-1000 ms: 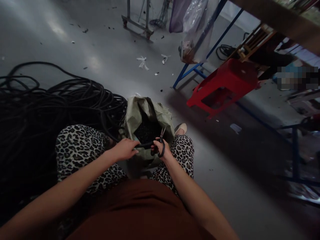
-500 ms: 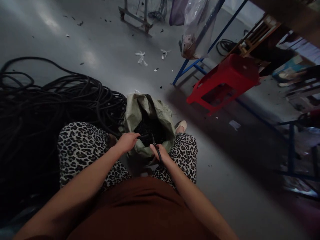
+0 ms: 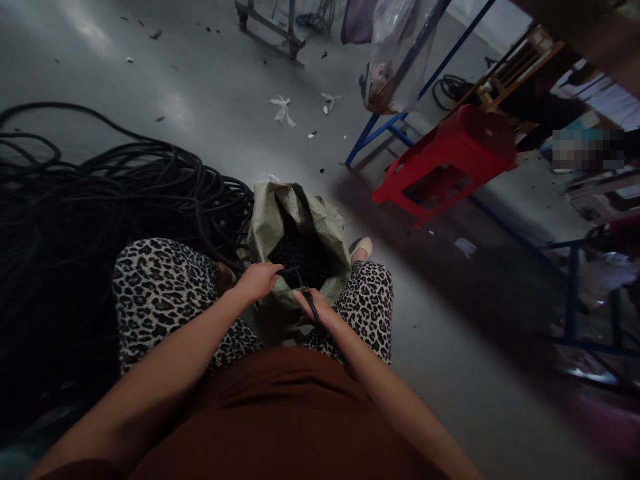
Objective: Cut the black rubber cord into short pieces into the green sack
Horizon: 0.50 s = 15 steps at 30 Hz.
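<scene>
I sit with an open greenish woven sack (image 3: 320, 227) between my knees; dark cut pieces fill it. My left hand (image 3: 257, 281) is closed around the end of a black cable (image 3: 287, 271) held over the sack's mouth. My right hand (image 3: 315, 308) grips black-handled scissors (image 3: 306, 298), their blades pointing toward the cable end near my left fingers. A big tangled heap of the same black cable (image 3: 100, 193) lies on the floor to my left.
A red plastic stool (image 3: 450, 160) stands to the right by a blue metal frame (image 3: 380, 130). A clear plastic bag (image 3: 395, 60) hangs above it. White scraps (image 3: 283, 110) and small bits litter the grey floor. A wheeled rack (image 3: 270, 27) stands far back.
The scissors swung from upright beside the sack to pointing at the cable end. My left hand moved slightly up toward the sack's mouth.
</scene>
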Tool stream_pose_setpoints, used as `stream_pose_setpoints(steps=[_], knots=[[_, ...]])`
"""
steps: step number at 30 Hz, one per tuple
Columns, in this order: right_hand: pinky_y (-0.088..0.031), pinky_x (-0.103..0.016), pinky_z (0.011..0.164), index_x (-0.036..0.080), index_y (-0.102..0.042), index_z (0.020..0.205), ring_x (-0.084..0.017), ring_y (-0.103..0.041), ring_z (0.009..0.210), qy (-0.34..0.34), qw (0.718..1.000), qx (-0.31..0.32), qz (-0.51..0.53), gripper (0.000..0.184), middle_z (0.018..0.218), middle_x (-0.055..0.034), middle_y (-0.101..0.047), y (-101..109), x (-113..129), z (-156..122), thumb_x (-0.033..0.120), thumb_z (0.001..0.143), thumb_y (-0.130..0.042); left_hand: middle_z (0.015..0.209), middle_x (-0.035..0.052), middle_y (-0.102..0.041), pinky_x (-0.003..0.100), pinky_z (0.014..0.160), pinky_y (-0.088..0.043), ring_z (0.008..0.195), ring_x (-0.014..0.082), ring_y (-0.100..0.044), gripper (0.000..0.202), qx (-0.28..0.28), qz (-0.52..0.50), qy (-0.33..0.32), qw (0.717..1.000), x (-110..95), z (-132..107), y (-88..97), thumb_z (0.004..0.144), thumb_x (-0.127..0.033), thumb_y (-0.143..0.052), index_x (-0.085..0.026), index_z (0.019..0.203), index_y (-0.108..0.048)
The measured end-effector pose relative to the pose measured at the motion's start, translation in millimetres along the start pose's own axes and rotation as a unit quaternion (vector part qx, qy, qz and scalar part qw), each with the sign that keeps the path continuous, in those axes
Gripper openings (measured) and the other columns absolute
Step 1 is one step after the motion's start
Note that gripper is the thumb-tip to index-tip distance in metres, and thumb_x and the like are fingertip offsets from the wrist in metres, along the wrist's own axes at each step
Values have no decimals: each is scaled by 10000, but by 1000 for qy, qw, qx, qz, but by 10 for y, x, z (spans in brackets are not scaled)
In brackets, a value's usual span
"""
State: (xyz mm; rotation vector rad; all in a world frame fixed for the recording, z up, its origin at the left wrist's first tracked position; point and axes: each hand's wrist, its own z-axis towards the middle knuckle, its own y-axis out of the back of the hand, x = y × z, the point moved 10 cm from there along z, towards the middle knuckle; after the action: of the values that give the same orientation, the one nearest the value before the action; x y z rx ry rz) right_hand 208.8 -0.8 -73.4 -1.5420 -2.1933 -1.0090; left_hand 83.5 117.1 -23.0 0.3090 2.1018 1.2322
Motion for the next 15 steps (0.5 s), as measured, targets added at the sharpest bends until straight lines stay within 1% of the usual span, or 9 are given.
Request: stream_pose_setpoints(steps=[4,8,12,15], knots=[[-498,-256,647,93,-596,1196,-180,-649,681,-14,1000,0,-28,538,782,-58,-672,-7,6,23,534,886,-589,1197,73,-687,301,967,-463,1111,215,-626,389,18,4,2,1000,-31,-11,-51,899,-198,-473,-198,1261,-618],[-498,-265,680,84,-591,1225,-196,-658,723,-4,999,5,-36,588,816,-78,-684,-20,18,58,564,887,-566,1217,72,-679,306,969,-465,1128,220,-620,396,34,9,4,999,-67,-30,-92,900,-193,-466,-203,1266,-618],[-498,-268,661,82,-582,1241,-190,-650,680,-1,999,14,-35,611,786,-72,-678,-49,-2,93,577,885,-559,1214,68,-681,301,972,-464,1130,214,-620,395,45,18,5,999,-93,-37,-114,903,-196,-470,-217,1268,-618],[-498,-263,628,75,-570,1243,-178,-638,621,-14,1000,13,-17,632,747,-60,-671,-58,-47,118,590,877,-563,1216,66,-682,295,972,-462,1129,210,-622,391,45,24,1,999,-116,-37,-112,903,-194,-475,-218,1265,-619]])
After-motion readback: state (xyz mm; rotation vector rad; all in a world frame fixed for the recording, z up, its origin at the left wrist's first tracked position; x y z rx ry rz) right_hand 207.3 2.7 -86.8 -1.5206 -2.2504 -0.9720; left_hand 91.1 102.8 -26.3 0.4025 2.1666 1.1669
